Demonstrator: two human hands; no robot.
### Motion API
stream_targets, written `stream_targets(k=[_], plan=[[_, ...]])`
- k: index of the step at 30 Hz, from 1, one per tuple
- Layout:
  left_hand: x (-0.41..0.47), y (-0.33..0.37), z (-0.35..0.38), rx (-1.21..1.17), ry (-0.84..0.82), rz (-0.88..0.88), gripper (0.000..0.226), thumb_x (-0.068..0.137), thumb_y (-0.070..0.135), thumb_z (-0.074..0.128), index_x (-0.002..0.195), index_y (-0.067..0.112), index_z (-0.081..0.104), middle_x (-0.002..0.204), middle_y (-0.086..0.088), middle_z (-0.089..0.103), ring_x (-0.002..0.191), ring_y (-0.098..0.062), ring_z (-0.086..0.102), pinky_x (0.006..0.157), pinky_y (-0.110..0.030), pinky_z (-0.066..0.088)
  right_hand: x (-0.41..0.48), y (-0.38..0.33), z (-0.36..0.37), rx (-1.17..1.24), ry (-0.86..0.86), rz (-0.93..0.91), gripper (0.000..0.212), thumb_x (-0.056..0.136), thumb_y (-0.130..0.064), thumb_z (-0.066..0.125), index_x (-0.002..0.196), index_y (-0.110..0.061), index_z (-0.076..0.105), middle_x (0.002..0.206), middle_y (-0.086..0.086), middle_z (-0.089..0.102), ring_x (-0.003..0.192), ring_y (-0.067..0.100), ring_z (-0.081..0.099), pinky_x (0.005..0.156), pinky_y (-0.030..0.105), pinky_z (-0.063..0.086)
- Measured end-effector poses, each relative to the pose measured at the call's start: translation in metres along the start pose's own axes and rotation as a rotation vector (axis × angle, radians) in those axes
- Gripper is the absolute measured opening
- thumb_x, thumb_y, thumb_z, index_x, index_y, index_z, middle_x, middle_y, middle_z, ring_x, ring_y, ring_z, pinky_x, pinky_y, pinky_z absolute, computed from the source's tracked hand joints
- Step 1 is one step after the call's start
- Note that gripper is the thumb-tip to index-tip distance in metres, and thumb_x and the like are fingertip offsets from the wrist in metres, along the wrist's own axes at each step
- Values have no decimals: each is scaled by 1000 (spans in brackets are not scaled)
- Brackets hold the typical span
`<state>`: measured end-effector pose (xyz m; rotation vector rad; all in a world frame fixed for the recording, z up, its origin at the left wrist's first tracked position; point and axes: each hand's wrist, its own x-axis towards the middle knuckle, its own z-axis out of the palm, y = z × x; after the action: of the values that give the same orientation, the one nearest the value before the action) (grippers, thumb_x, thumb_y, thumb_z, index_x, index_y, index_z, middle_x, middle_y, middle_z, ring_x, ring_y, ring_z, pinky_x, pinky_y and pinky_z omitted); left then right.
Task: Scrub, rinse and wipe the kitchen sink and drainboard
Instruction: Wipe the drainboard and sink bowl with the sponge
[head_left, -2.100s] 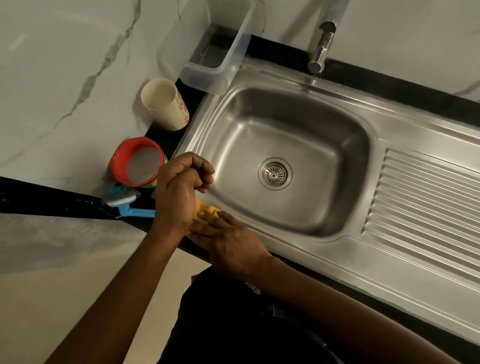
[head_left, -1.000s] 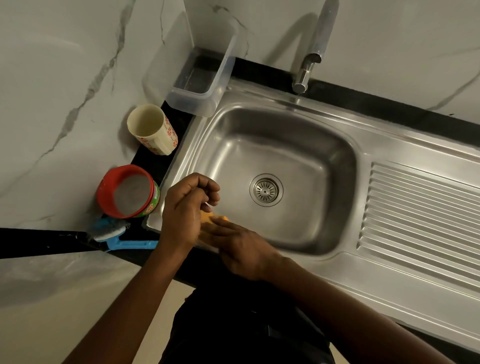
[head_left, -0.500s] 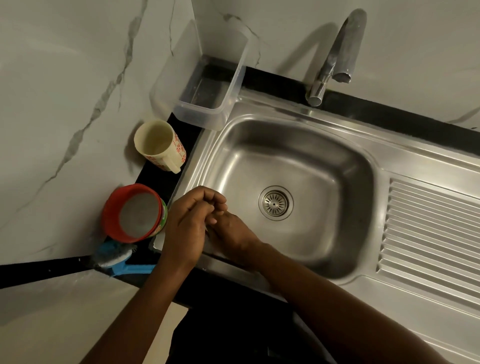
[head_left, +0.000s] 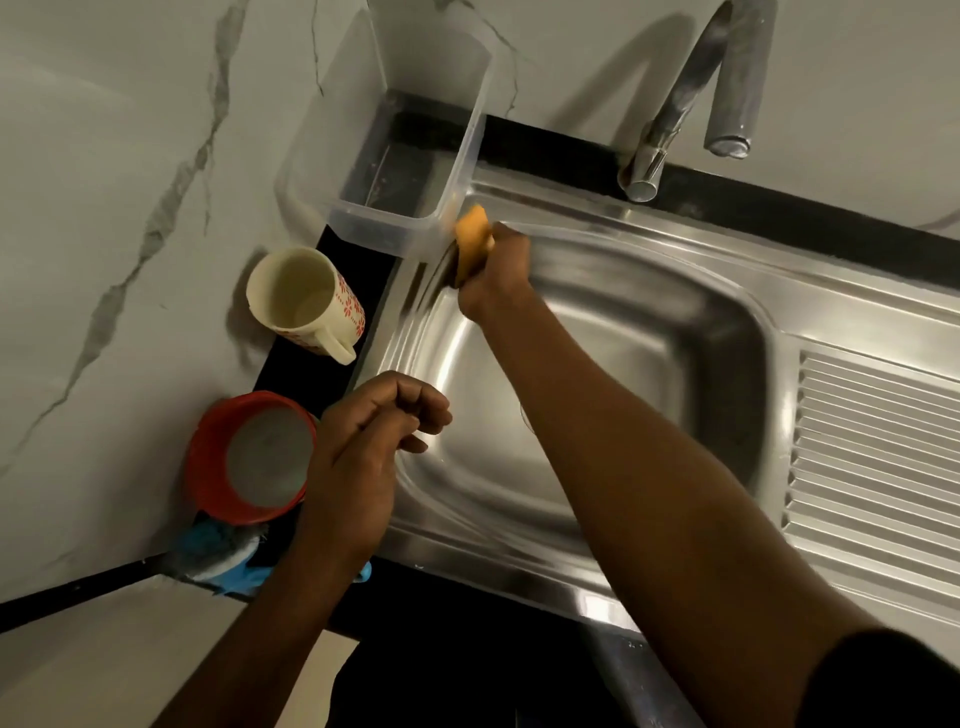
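- The sink (head_left: 649, 364), a steel basin set in a dark counter, fills most of the view. It looks dry and free of foam, so I judge the scrubbing to be only starting.
- The drainboard (head_left: 878, 457) runs off the basin's right side; its ribs are bare and nothing touches them, so it appears not yet scrubbed.
- The tap (head_left: 691, 98) stands at the back edge of the sink with its spout over the rear rim. No water shows coming from it.
- A clear tub (head_left: 395, 135) sits on the counter at the sink's back left corner, its near corner just beside the rim, which crowds the spot being cleaned.
- A cream mug (head_left: 304, 301) and a red bowl (head_left: 249, 457) stand along the counter's left edge, out of the basin and clear of the scrubbing. A blue brush (head_left: 218, 556) lies at the front left corner, partly hidden by the forearm.
- The right hand (head_left: 493, 275) reaches across the basin to its back left corner and is closed around the sponge, probably to press it into the rim.
- The left hand (head_left: 374, 447) hangs over the sink's left rim near the front, fingers loosely curled and holding nothing that I can see, likely kept out of the way.
- The sponge (head_left: 472, 234), orange, stands on edge against the back left corner of the rim, beside the tub.
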<state>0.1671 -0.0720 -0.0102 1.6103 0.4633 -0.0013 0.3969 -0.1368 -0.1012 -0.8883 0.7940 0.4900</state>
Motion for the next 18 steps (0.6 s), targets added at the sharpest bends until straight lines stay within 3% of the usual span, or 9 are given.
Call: stream_targets(k=[2,6,8,11,13,15,17,18], plan=[[0,1,-5,-5,-10,-6,26,85,11,47,90,7,73,91,-6,77,91,-23,73,74,-29,58,-2,0,11,-134,6,-10,21,106,-30,43,105,-14,55,86,4,54,74,18,55,85,40,54],[-2,-2,-9,-18,-17,-12,26,87,11,48,90,7,73,91,-5,77,91,-23,73,74,-27,58,4,34,-1,-369,15,-73,28,106,-45,42,102,-18,51,79,2,49,68,16,48,71,33,46],[-2,-3,-9,-9,-22,-16,26,87,12,48,90,8,73,91,-4,77,92,-22,73,73,-25,59,0,50,-11,-454,-33,-89,27,105,-37,36,87,-20,48,69,0,44,63,14,44,81,33,44],[-2,-4,-9,-4,-33,-9,26,87,10,48,90,7,73,91,-5,76,92,-22,72,73,-27,58,-8,70,-29,-504,-131,-49,30,108,-33,34,104,-14,56,68,2,43,67,14,44,88,36,44],[-1,-4,-8,-22,-40,-3,26,86,8,47,89,5,73,90,-6,76,91,-23,72,72,-29,57,-14,84,-40,-567,-154,-13,37,110,-38,33,96,-13,58,72,3,50,72,16,48,90,39,46],[-1,-3,-6,-22,-44,0,26,86,8,47,88,5,73,90,-7,76,90,-23,72,72,-29,56,-30,95,-51,-639,-201,30,42,111,-39,30,83,-17,52,71,4,51,70,17,48,78,33,48],[0,-2,-3,-25,-43,3,26,86,7,47,88,5,73,90,-8,76,90,-23,72,72,-29,56,-43,112,-67,-670,-235,85,42,112,-32,30,78,-18,49,68,3,49,65,16,47,61,25,44],[0,-1,-2,-26,-42,6,27,86,7,47,88,6,74,89,-8,76,90,-25,72,72,-29,56,-52,119,-73,-673,-255,141,38,111,-29,33,78,-18,49,69,2,49,67,15,48,59,24,43]])
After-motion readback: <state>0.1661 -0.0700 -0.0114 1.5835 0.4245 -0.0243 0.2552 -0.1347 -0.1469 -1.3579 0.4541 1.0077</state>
